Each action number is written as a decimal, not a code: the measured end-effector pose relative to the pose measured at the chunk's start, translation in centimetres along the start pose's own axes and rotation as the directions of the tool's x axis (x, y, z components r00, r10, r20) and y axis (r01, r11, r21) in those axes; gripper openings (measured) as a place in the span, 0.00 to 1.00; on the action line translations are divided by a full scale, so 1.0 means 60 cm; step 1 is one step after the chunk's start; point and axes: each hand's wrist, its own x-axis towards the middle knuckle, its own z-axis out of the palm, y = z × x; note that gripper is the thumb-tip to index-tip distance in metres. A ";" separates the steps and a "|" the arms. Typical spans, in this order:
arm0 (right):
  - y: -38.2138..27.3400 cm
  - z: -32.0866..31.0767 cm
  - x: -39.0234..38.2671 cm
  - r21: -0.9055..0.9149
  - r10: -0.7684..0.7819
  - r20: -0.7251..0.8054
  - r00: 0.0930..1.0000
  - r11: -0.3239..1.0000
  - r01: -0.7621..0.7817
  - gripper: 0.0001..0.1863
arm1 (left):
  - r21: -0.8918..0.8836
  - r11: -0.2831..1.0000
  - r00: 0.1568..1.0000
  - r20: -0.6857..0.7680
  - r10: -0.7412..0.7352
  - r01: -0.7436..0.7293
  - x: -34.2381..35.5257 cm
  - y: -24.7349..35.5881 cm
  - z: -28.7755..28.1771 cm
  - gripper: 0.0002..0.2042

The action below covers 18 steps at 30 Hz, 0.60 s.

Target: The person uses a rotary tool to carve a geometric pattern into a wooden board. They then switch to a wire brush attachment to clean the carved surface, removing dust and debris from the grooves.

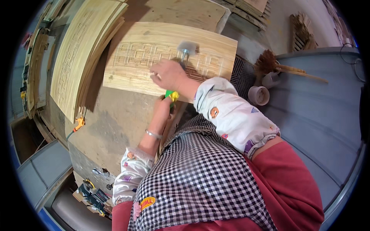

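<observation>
A pale carved wooden panel point(127, 79) lies across the bench in front of me, with geometric relief along its middle. Over its right half, a motion-blurred tool with a pale grey head point(187, 47) on a metal shaft touches or hovers just above the carving. My right hand point(169, 73) is closed above the near edge, apparently round this tool, and hides much of it. Below it, my left hand point(163, 106) grips a green and yellow handle-like part point(169, 94). It lines up with the shaft, but whether they are one tool I cannot tell.
More carved panels point(83, 50) are stacked to the left on the brown bench point(115, 123). An orange air gun point(79, 123) with a hose hangs by that stack. On the right are a white bucket point(258, 95), a bristly broom point(266, 61) and a grey-blue partition point(308, 104).
</observation>
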 end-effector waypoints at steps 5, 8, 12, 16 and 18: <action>-0.075 0.006 -0.109 0.061 0.040 0.103 0.994 0.997 -0.046 0.04 | -0.087 0.996 1.000 0.029 -0.003 0.005 -0.059 -0.120 -0.017 0.14; -0.052 -0.029 -0.103 -0.064 0.069 0.054 0.996 0.996 -0.065 0.03 | -0.059 0.998 0.995 0.092 -0.031 0.037 -0.042 -0.087 0.009 0.15; 0.040 -0.069 -0.050 -0.075 0.120 -0.142 0.983 0.989 -0.131 0.04 | 0.014 0.999 0.995 0.098 0.033 -0.035 0.015 0.011 0.064 0.15; 0.069 -0.078 -0.044 -0.090 0.149 -0.269 0.952 0.980 -0.179 0.05 | 0.092 0.991 0.986 0.141 0.088 -0.101 0.056 0.026 0.076 0.14; 0.056 -0.073 -0.065 -0.085 0.202 -0.230 0.952 0.970 -0.227 0.04 | 0.208 0.970 0.983 0.157 0.096 -0.128 0.063 0.013 0.058 0.15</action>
